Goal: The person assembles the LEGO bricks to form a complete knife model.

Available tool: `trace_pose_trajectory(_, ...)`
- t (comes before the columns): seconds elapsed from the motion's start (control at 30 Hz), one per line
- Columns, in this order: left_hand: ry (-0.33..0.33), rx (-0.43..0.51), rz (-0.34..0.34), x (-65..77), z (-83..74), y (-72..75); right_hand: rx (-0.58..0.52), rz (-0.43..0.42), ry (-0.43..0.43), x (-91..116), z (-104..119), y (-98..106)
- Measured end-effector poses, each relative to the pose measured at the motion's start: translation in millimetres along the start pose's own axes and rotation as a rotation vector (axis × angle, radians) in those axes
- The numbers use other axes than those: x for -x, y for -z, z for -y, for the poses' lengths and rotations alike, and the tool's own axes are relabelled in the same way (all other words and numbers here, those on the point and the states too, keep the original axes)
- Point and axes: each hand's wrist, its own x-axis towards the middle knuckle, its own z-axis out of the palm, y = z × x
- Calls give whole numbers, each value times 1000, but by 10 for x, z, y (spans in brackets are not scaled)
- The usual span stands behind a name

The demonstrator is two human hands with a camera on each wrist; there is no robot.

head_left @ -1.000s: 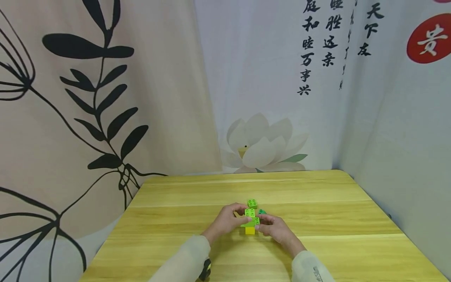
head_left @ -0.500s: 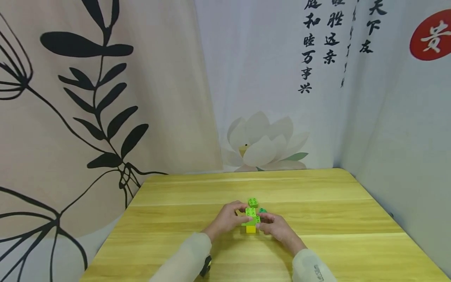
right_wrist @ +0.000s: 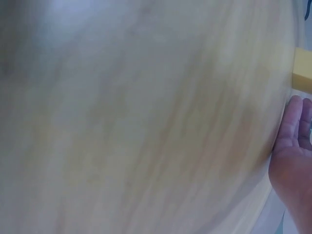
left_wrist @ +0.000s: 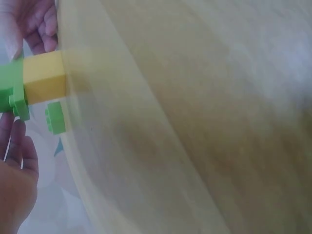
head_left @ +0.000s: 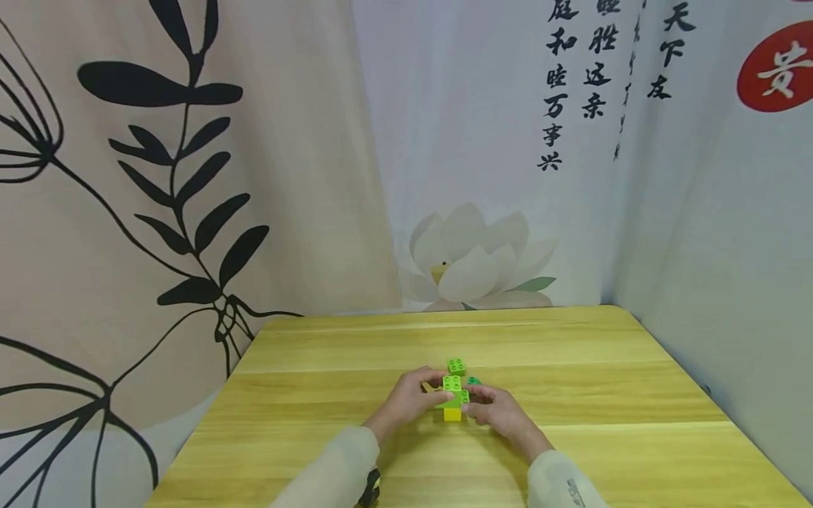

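Observation:
A stack of toy building blocks stands on the table in the head view, with a yellow block [head_left: 452, 415] at the bottom and bright green blocks [head_left: 452, 383] above. My left hand [head_left: 413, 394] pinches the green part from the left, its thumb across the front. From the right, my right hand [head_left: 502, 413] holds the same stack by thumb and fingers. The left wrist view shows a flat green piece [left_wrist: 19, 87] against the yellow block, with fingers touching it from both sides. In the right wrist view, only the yellow block [right_wrist: 303, 70] shows beside the right hand.
Behind the stack lies a loose bright green block [head_left: 456, 366]. A darker green block [head_left: 473, 381] sits just beyond the right fingers, partly hidden. The wooden table [head_left: 305, 402] ends at a printed curtain [head_left: 317, 176]. A dark object [head_left: 370, 487] shows at the left sleeve.
Both hands keep the same hold on the stack, with no visible movement of the blocks. Only the head view shifts slightly up and down.

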Motion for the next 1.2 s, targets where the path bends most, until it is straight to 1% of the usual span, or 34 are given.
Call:
trace_pose_trajectory(0.17,15,4,8,14,-4,5,-6,-5,-7,14,-7,5)
trace_pose_trajectory(0.33,10,-17,22,13,-13,13,-16,-7,-7,21,-4,3)
trace_pose_trajectory(0.47,9,-38,37,7,-26,26,-18,7,-4,38,34,18)
trace_pose_trajectory(0.6,1,-36,48,10,-40,41,1,-3,6,50,104,51)
trace_pose_trajectory(0.8,-8,-27,46,21,-42,60,40,-44,54,43,252,88)
trace_pose_trajectory(1.0,-9,-47,46,22,-44,63,72,-19,95,33,337,74)
trace_pose_trajectory(1.2,4,-46,53,41,-40,50,52,19,140,16,343,35)
